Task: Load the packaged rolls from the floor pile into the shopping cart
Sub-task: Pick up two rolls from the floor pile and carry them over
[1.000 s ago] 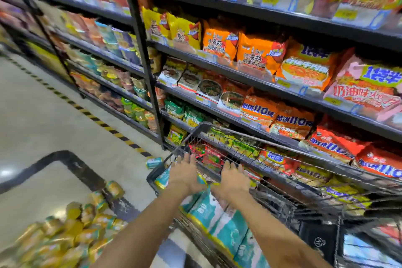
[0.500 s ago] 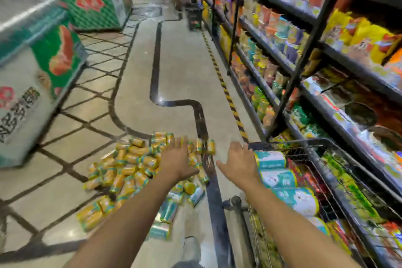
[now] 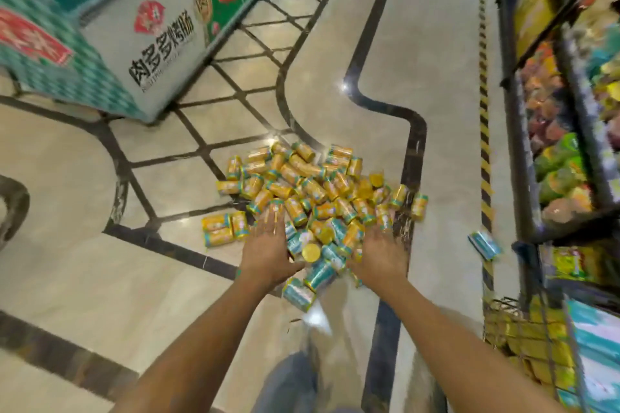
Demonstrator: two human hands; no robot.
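The left hand [image 3: 268, 246] and the right hand [image 3: 380, 256] are held out side by side, palms down, fingers straight and a little spread; nothing is gripped by either. In the gap between them the near tip of the pile [image 3: 302, 184] of packaged rolls is seen: a few teal rolls [image 3: 318, 273] lie there, their long axes slanted from near-left to far-right. Whether any roll is touched cannot be told through the blur.

From the hands the bulk of the pile spreads forward on the floor [image 3: 100, 261], with yellow rolls lying at every angle, so no single axis is offered. Both hands are judged about equally near: the pile's near-left edge is covered by the left, its near-right edge by the right. A scoop from both sides is judged to be called for.

One stray roll [image 3: 484, 245] lies apart to the right, by the shelving [image 3: 523, 144]. The shopping cart [image 3: 516, 339] is seen right of the right forearm, nearer the person than the pile.
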